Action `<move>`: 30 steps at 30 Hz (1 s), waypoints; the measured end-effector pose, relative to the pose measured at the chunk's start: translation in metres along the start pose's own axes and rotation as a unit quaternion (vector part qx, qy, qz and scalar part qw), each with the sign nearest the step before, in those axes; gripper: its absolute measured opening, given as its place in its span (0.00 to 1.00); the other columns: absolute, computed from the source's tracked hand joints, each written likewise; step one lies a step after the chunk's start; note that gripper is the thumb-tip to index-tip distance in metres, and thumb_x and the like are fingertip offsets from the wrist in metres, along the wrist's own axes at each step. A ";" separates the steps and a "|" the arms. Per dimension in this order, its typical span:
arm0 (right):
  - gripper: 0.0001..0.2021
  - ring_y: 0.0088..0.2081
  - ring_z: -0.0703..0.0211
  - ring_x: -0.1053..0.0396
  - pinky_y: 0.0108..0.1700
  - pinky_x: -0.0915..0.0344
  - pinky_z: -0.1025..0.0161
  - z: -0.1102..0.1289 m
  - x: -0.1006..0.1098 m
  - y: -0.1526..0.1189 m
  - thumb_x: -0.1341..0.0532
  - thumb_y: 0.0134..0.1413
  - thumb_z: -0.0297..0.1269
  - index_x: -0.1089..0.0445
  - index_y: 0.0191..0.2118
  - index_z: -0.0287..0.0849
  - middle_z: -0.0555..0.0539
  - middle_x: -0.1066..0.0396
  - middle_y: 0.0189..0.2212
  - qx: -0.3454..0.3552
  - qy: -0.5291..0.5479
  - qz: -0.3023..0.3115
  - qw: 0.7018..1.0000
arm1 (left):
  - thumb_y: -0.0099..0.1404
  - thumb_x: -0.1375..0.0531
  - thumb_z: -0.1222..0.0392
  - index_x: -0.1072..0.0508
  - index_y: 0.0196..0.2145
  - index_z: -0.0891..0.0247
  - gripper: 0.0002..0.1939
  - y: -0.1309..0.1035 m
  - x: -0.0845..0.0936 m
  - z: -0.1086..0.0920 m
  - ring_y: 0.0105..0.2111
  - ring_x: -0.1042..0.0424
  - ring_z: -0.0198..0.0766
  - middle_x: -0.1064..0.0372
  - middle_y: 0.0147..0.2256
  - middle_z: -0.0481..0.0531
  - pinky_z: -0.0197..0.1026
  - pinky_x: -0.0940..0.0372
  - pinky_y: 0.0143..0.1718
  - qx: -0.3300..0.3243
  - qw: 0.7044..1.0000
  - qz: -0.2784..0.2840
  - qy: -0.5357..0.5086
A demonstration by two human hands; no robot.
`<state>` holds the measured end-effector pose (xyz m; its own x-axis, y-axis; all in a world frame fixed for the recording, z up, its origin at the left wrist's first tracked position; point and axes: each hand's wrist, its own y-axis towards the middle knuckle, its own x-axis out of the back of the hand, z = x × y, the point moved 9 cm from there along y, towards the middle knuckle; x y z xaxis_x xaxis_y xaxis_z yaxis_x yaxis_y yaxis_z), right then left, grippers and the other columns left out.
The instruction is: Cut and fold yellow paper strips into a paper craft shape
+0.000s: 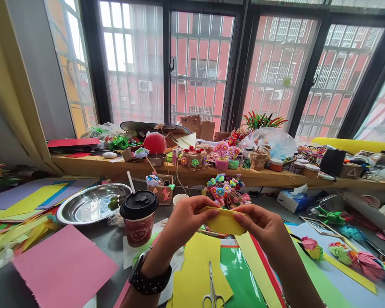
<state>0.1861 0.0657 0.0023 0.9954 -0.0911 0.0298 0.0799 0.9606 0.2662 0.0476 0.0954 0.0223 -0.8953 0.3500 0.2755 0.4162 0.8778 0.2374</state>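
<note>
A piece of folded yellow paper [227,222] is held up in the air between both hands, over the desk. My left hand [192,216] pinches its left end between thumb and fingers. At the right end, my right hand [259,220] grips the paper the same way. Below them lie yellow paper sheets [202,252] and a shiny green sheet [239,273]. Scissors [211,286] rest on the yellow paper near the bottom edge, blades pointing away from me. Part of the folded paper is hidden behind my fingers.
To the left stand a lidded cup with a straw [139,218] and a steel plate [90,205] with small green fruit. A pink sheet [66,265] lies nearer. Paper flowers [365,263] lie at right. Crafts and jars crowd the window sill [122,169].
</note>
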 end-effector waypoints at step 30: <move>0.11 0.26 0.62 0.33 0.26 0.37 0.69 0.002 -0.010 -0.006 0.38 0.41 0.43 0.30 0.26 0.39 0.49 0.31 0.22 -0.007 -0.019 0.023 1.000 | 0.51 0.41 0.54 0.25 0.27 0.66 0.11 -0.001 -0.003 0.001 0.28 0.32 0.36 0.28 0.27 0.52 0.33 0.39 0.27 -0.010 0.998 0.004 0.055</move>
<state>0.1751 0.0605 0.0022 0.9952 -0.0569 0.0792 0.0354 0.9675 0.2504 0.0492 0.0940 0.0200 -0.8692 0.3184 0.3782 0.4279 0.8678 0.2527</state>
